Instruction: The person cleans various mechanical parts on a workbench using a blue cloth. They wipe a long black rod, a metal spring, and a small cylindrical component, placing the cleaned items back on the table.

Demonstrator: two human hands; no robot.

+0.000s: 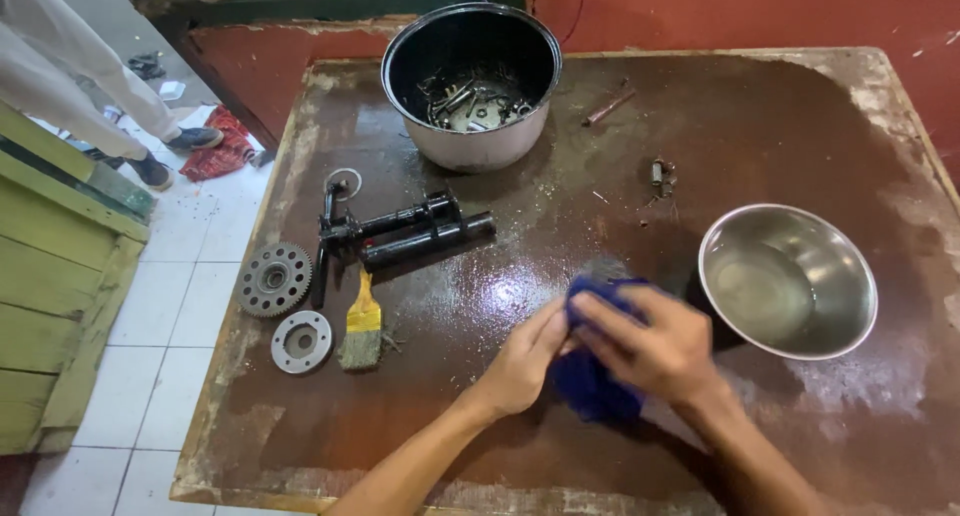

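Both hands bunch a blue cloth on the wet surface.
Left hand and right hand each close a grip on it; it looks soft and light, steel bowl at 2 o'clock.

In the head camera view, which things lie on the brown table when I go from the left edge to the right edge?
Toothed gear → flat metal ring → paintbrush → black metal shaft part → left hand → blue cloth → right hand → steel bowl.

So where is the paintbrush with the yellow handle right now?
In the head view, the yellow-handled paintbrush lies on the left of the brown table, beside the flat metal ring and just below the black metal shaft.
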